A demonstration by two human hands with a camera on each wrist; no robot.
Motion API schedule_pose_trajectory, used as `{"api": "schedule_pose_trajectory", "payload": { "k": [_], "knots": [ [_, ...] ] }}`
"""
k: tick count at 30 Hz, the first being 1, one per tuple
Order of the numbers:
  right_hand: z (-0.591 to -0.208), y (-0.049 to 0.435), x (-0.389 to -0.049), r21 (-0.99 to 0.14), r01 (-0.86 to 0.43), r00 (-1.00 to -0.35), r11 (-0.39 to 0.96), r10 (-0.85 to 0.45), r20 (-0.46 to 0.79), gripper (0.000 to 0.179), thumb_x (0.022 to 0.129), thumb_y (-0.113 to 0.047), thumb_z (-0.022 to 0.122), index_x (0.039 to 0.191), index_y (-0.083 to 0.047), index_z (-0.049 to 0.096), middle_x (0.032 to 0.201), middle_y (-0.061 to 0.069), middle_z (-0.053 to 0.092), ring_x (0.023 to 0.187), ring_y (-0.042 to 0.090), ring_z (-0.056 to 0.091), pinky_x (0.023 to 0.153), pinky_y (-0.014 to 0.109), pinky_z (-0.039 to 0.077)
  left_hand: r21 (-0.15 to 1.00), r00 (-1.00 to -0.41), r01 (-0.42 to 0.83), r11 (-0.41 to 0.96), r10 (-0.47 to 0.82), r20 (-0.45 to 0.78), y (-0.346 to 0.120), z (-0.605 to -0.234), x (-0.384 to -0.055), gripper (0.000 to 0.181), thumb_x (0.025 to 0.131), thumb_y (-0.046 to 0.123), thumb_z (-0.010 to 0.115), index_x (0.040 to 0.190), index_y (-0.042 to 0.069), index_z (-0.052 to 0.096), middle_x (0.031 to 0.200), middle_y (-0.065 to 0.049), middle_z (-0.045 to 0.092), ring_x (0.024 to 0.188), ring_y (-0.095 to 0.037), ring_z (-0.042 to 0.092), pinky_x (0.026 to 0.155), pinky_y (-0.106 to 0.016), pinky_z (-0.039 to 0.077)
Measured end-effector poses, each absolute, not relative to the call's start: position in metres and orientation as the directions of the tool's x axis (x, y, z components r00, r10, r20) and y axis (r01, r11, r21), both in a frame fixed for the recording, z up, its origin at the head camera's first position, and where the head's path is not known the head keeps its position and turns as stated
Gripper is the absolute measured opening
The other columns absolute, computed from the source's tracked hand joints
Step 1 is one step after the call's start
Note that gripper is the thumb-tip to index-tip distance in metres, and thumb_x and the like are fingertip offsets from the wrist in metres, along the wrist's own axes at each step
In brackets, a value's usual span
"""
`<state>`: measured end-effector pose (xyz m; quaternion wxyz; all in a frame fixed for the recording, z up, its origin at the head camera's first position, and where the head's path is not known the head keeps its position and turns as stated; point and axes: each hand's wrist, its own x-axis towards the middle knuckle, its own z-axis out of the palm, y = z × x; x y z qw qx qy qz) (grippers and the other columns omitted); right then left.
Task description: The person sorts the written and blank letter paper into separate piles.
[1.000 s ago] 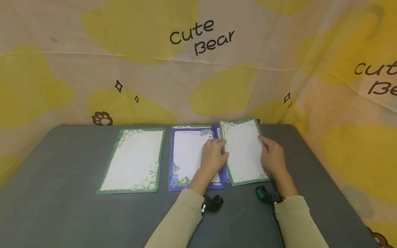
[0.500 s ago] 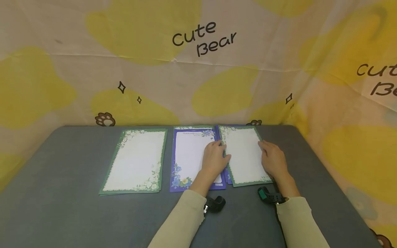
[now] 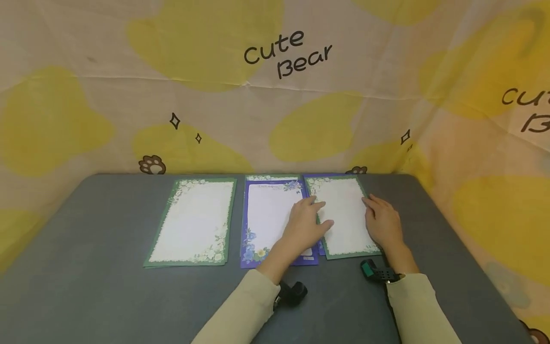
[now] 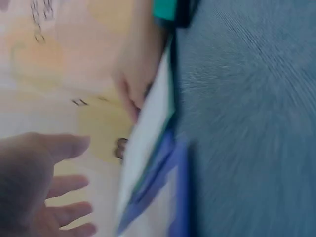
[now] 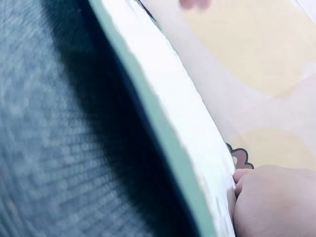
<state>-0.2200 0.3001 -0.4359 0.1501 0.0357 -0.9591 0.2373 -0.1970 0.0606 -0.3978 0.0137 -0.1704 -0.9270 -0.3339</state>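
At the right of the head view lies a green-bordered sheet of paper [image 3: 343, 220] with a white middle, on top of purple-bordered paper [image 3: 322, 175]. My right hand [image 3: 384, 224] pinches its right edge; in the right wrist view the near edge of this sheet [image 5: 163, 98] stands over a dark shadow. By its left edge hovers my left hand [image 3: 304, 223], fingers spread and thumb apart; the left wrist view shows nothing in that hand [image 4: 34, 182]. Under my left hand and wrist lies a purple-bordered sheet [image 3: 272, 210] with blue flowers, partly hidden.
Further left on the grey table [image 3: 99, 239] lies a small stack of green-bordered sheets [image 3: 191, 222]. Another green-bordered sheet [image 3: 272, 177] peeks out behind the middle purple one. A patterned yellow and beige cloth [image 3: 215, 110] hangs along the table's back edge.
The green-bordered sheet's raised top has come down over the purple paper. My left hand has let go of its left edge and spread its fingers; my right hand has kept to the right edge.
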Motion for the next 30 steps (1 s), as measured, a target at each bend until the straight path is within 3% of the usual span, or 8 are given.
{"api": "schedule_pose_trajectory", "payload": {
  "k": [4, 12, 19, 26, 30],
  "knots": [
    [-0.437, 0.298, -0.220, -0.454, -0.142, -0.954, 0.880, 0.000, 0.298, 0.039, 0.103, -0.009, 0.044, 0.136, 0.001, 0.061, 0.147, 0.028, 0.052, 0.136, 0.051, 0.045, 0.108, 0.073, 0.032, 0.624, -0.934, 0.327, 0.710, 0.342, 0.101, 0.028, -0.382, -0.185, 0.053, 0.098, 0.035, 0.066, 0.143, 0.010, 0.057, 0.156, -0.015, 0.047, 0.147, -0.035, 0.042, 0.123, -0.049, 0.032],
    [-0.434, 0.302, -0.219, -0.456, -0.152, -0.949, 0.877, 0.000, 0.315, 0.037, 0.103, -0.007, 0.044, 0.135, 0.003, 0.061, 0.146, 0.029, 0.053, 0.136, 0.052, 0.044, 0.108, 0.074, 0.030, 0.620, -0.959, 0.277, 0.734, 0.251, 0.132, -0.040, -0.380, -0.177, 0.052, 0.095, 0.032, 0.068, 0.141, 0.011, 0.059, 0.152, -0.013, 0.052, 0.145, -0.034, 0.045, 0.121, -0.052, 0.035],
    [-0.432, 0.303, -0.220, -0.455, -0.145, -0.955, 0.879, -0.004, 0.297, 0.038, 0.104, -0.009, 0.043, 0.136, 0.002, 0.061, 0.148, 0.029, 0.051, 0.137, 0.052, 0.043, 0.108, 0.074, 0.029, 0.592, -0.965, 0.261, 0.763, 0.222, 0.139, -0.088, -0.390, -0.177, 0.062, 0.093, 0.033, 0.072, 0.148, 0.011, 0.052, 0.159, -0.013, 0.045, 0.152, -0.037, 0.034, 0.123, -0.059, 0.028],
    [-0.433, 0.302, -0.222, -0.409, -0.165, -0.950, 0.898, -0.034, 0.310, 0.039, 0.103, -0.009, 0.045, 0.136, 0.006, 0.058, 0.145, 0.032, 0.051, 0.133, 0.055, 0.045, 0.107, 0.073, 0.033, 0.558, -0.949, 0.316, 0.767, 0.262, 0.177, -0.107, -0.401, -0.181, 0.064, 0.092, 0.033, 0.074, 0.147, 0.008, 0.053, 0.157, -0.016, 0.046, 0.151, -0.040, 0.034, 0.121, -0.061, 0.029],
    [-0.429, 0.298, -0.221, -0.323, -0.210, -0.906, 0.923, -0.059, 0.419, 0.036, 0.099, -0.007, 0.051, 0.131, 0.008, 0.060, 0.138, 0.034, 0.056, 0.124, 0.057, 0.052, 0.100, 0.072, 0.041, 0.558, -0.944, 0.325, 0.764, 0.291, 0.152, -0.107, -0.407, -0.182, 0.070, 0.090, 0.040, 0.075, 0.148, 0.010, 0.052, 0.159, -0.014, 0.044, 0.153, -0.038, 0.031, 0.124, -0.060, 0.025]
  ]
}}
